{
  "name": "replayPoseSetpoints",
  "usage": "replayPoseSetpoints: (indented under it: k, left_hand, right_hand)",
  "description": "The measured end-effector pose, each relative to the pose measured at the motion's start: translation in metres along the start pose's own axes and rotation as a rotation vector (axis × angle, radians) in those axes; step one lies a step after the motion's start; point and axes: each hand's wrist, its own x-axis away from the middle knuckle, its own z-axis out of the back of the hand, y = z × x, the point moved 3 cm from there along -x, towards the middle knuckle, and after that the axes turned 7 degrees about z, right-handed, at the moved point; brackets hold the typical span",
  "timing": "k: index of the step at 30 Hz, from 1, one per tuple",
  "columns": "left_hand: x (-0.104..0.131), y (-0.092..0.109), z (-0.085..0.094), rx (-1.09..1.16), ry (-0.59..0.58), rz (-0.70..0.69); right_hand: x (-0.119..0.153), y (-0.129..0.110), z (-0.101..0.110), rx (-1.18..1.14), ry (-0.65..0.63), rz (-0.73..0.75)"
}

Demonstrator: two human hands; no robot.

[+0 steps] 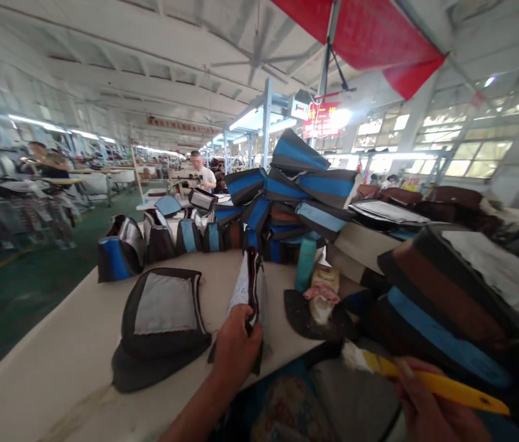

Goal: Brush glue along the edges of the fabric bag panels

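Apparently left fingers (239,312) grip fabric piece (250,276), tips hidden | right fingers (418,382) hold yellow brush (456,388) | wrist cropped

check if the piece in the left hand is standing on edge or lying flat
Standing on edge: the fabric piece rises tall and narrow from the table, held by the left hand.

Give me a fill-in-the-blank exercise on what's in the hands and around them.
1. The right hand holds a brush with a ____ handle.
2. The left hand grips a fabric piece.
In the picture, the green bottle stands to its ____.
3. The banner overhead is ____.

Missing words: yellow; right; red.
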Motion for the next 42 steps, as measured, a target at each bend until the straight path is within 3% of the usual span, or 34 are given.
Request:
replayPoseSetpoints:
  k: [3,5,8,12,15,20,24,28,36,39,42]
  left_hand:
    - [0.016,-0.009,0.005,-0.007,-0.007,-0.141]
    - [0.029,-0.024,0.015,-0.025,0.083,-0.243]
    - [0.042,-0.056,0.029,-0.074,0.249,-0.172]
    - [0.04,-0.09,0.032,-0.143,0.14,0.016]
    - [0.034,-0.096,0.031,-0.133,0.061,-0.002]
    - [0.026,-0.101,0.023,-0.098,0.044,-0.015]
    - [0.021,-0.102,0.017,-0.069,0.043,-0.035]
    - [0.017,-0.1,0.012,-0.053,0.04,-0.001]
    - [0.002,-0.098,0.003,0.102,-0.026,0.046]
    - [-0.002,-0.097,0.006,0.179,-0.056,0.047]
    - [-0.008,-0.091,0.006,0.273,-0.116,0.046]
  right_hand:
    - [-0.022,0.015,-0.01,0.104,-0.01,0.011]
    - [-0.039,0.024,-0.024,0.201,-0.122,0.084]
    - [-0.067,0.047,-0.048,0.24,-0.213,0.154]
    - [-0.097,0.088,-0.084,0.273,-0.365,0.217]
    - [-0.111,0.12,-0.108,0.31,-0.447,0.249]
    - [-0.121,0.162,-0.131,0.386,-0.539,0.254]
    - [-0.125,0.175,-0.132,0.415,-0.539,0.247]
    - [-0.124,0.173,-0.126,0.396,-0.513,0.276]
    - [-0.078,0.148,-0.1,0.312,-0.638,0.334]
    - [-0.073,0.142,-0.092,0.292,-0.571,0.314]
    - [-0.08,0.145,-0.095,0.295,-0.423,0.262]
